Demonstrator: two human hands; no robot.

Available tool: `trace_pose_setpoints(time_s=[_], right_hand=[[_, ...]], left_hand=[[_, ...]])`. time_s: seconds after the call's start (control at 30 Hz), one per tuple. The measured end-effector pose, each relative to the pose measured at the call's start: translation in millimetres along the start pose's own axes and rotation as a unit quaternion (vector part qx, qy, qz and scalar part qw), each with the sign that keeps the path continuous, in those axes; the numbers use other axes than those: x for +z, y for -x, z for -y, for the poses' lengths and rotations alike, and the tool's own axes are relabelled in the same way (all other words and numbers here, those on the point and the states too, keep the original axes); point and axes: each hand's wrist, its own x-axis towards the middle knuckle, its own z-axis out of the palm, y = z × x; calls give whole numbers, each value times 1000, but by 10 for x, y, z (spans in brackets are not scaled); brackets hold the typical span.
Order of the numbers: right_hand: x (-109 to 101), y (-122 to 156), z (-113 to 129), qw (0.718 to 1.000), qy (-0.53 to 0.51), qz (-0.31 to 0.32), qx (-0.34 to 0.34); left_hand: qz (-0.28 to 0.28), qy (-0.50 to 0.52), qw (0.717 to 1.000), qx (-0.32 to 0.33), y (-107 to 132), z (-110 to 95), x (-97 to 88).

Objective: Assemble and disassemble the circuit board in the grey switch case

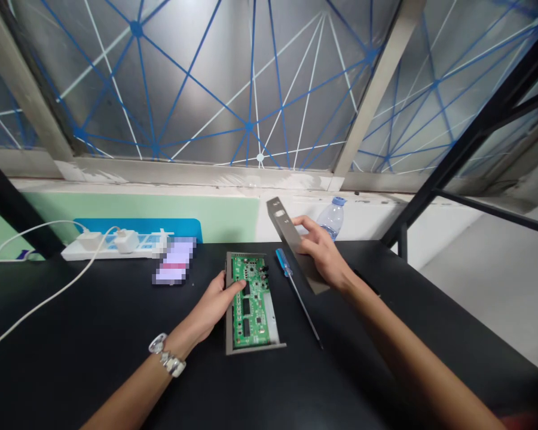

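Note:
A green circuit board [256,310] sits in a grey metal case [229,334] in the middle of the black table. My left hand [217,301] grips the case by its left side, thumb lying over the board and fingers hidden behind the edge. Up and to the right, my right hand [320,248] holds a long grey metal cover [291,236] with cut-outs near its top end. The cover is tilted and apart from the case. Between them lies a screwdriver [283,263] with a blue handle, its shaft pointing towards the front right.
A clear plastic bottle [332,216] with a blue cap stands behind my right hand. At the back left are a white power strip [112,245] with plugs and cables, and a phone [176,261] with a blurred screen. A thin black object [367,283] lies right of my right wrist.

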Motion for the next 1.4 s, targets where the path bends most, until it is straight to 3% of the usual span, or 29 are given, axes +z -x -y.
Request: trace_pose_setpoints(time_s=[0.07, 0.17, 0.23, 0.3, 0.37, 0.5, 0.63, 0.8, 0.97, 1.1, 1.23, 1.3, 1.4], right_hand=[[64, -128, 152, 988, 128, 78, -38], [212, -316, 258, 908, 367, 172, -105], [304, -439, 197, 856, 471, 167, -131], [371, -554, 35, 825, 524, 158, -140], [407, -649, -182, 821, 533, 152, -134], [404, -763, -599, 856, 483, 160, -92], [370, -808, -873, 874, 448, 173, -78], [389, -801, -1033, 893, 409, 183, -49], [242, -747, -863, 892, 427, 151, 2], [-58, -645, -617, 853, 487, 126, 137], [-198, -511, -531, 788, 482, 193, 330], [-181, -471, -562, 771, 466, 215, 377], [-139, -469, -661, 768, 447, 227, 398]], left_hand=[[11, -37, 999, 14, -23, 43, -16], [15, -122, 991, 44, -58, 81, -61], [-3, -233, 971, 45, -63, 77, -94], [-33, -357, 933, 26, -48, 54, -116], [-59, -460, 886, 14, -16, 24, -116], [-80, -594, 800, 25, 63, -30, -65], [-69, -650, 756, 38, 113, -61, -27], [-61, -665, 743, 50, 112, -59, -44], [-50, -661, 747, 44, 111, -65, -47], [-44, -658, 750, 44, 123, -62, -47], [-42, -655, 752, 61, 129, -23, -70], [-50, -645, 759, 75, 127, -6, -82], [-72, -638, 761, 94, 120, -13, -84]])
